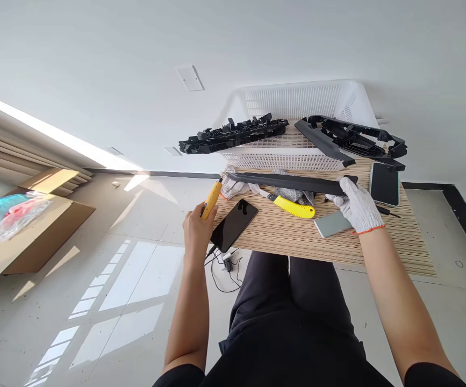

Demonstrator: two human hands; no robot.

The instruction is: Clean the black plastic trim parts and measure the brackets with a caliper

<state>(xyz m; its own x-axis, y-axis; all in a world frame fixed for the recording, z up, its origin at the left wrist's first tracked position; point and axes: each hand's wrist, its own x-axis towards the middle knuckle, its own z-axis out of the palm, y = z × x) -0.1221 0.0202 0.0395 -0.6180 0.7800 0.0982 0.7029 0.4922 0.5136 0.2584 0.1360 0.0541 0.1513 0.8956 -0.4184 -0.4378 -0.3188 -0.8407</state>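
Note:
My bare left hand (199,226) is closed around a yellow-handled tool (212,200). The tool's thin tip meets or nearly meets the left end of a long black plastic trim strip (281,180); its exact kind is unclear. In a white knit glove with an orange cuff, my right hand (357,207) grips the strip's right end. The strip spans above the table, over a yellow utility knife (295,207) and crumpled work gloves (236,185). Beside my left hand lies a black smartphone (235,224). Under my right hand is a grey-green flat object (331,223).
A white plastic basket (281,160) stands at the table's back, with black plastic parts (233,134) and more trim pieces (353,141) across its rim. Another phone (385,185) lies at right. Cables (227,263) hang below the table (402,247). A cardboard box (51,231) sits left.

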